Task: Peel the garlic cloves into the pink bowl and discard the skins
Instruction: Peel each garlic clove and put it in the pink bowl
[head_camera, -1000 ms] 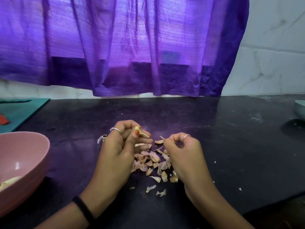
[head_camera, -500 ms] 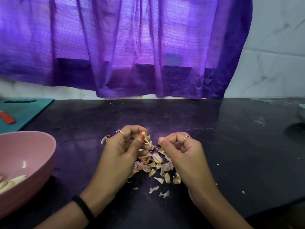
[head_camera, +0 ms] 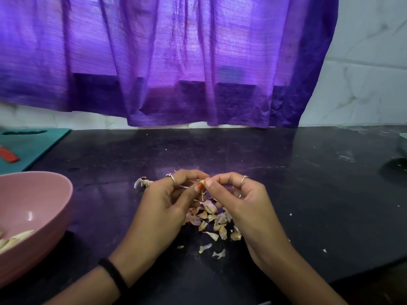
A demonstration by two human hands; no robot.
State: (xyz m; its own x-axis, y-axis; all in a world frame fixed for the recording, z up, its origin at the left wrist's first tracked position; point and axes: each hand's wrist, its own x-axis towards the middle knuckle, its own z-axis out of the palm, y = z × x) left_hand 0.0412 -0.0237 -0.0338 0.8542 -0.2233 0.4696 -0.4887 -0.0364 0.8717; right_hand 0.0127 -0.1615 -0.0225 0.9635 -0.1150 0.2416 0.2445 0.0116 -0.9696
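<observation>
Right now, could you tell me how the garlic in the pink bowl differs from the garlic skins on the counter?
The garlic pieces lie inside the pink bowl at the left; the skins lie scattered on the black counter under the hands. The bowl's pieces look pale, long and solid; the skins are thin, curled, pinkish-tan flakes. Both lie loose, untouched.
</observation>
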